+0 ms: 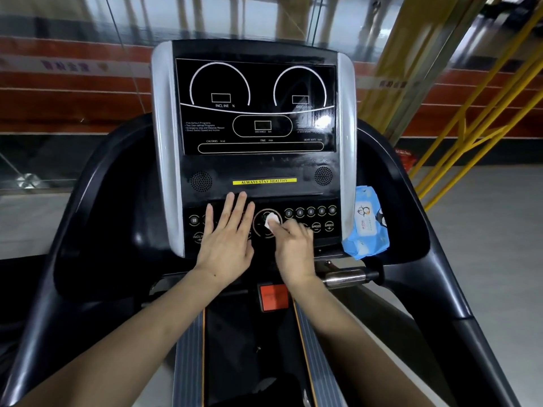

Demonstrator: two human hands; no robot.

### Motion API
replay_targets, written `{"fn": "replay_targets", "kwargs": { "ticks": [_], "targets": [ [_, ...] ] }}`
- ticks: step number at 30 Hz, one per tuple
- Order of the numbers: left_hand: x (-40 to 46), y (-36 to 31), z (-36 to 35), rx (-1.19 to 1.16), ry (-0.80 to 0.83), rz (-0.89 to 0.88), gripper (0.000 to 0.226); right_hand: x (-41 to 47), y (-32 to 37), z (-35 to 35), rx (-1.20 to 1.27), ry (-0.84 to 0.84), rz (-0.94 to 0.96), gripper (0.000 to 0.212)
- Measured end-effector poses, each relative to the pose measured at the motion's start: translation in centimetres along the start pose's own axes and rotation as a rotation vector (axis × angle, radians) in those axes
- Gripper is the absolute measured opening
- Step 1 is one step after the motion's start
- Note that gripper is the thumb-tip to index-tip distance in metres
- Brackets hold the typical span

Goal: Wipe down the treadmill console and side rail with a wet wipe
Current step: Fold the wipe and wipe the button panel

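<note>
The black treadmill console [258,168] fills the middle of the view, with its dark display above and a row of round buttons below. My right hand [293,251] pinches a small bunched white wet wipe [271,222] and holds it against the round centre button. My left hand [227,233] lies flat with straight fingers on the button panel, just left of the wipe. The black side rails [437,245] curve down on both sides of the console.
A blue pack of wet wipes [367,224] sits in the tray at the console's right edge. A chrome pulse grip [345,278] and an orange-red safety tab [273,296] lie below the panel. Yellow metal railings [470,124] stand at the right.
</note>
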State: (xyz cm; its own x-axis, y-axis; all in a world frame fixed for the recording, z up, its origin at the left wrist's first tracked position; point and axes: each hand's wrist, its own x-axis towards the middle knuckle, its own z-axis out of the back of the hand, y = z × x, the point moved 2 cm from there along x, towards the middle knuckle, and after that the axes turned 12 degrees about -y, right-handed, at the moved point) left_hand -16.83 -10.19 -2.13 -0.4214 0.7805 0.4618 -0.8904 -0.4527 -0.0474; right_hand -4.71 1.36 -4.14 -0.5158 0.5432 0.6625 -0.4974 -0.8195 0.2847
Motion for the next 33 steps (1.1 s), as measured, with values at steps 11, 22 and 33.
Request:
{"fn": "replay_targets", "kwargs": {
  "ticks": [11, 22, 33],
  "targets": [
    [-0.2, 0.3, -0.2, 0.004, 0.011, -0.017, 0.087, 0.2, -1.6, 0.2, 0.199, -0.049, -0.380, 0.016],
    [-0.3, 0.3, -0.4, 0.016, 0.009, -0.025, 0.087, -1.1, -8.4, 0.6, 0.006, -0.089, -0.426, 0.025],
    [-0.3, 0.0, -0.6, 0.004, 0.000, -0.006, 0.082, -1.4, -10.0, 2.7, -0.032, -0.136, -0.478, 0.015]
  ]
}}
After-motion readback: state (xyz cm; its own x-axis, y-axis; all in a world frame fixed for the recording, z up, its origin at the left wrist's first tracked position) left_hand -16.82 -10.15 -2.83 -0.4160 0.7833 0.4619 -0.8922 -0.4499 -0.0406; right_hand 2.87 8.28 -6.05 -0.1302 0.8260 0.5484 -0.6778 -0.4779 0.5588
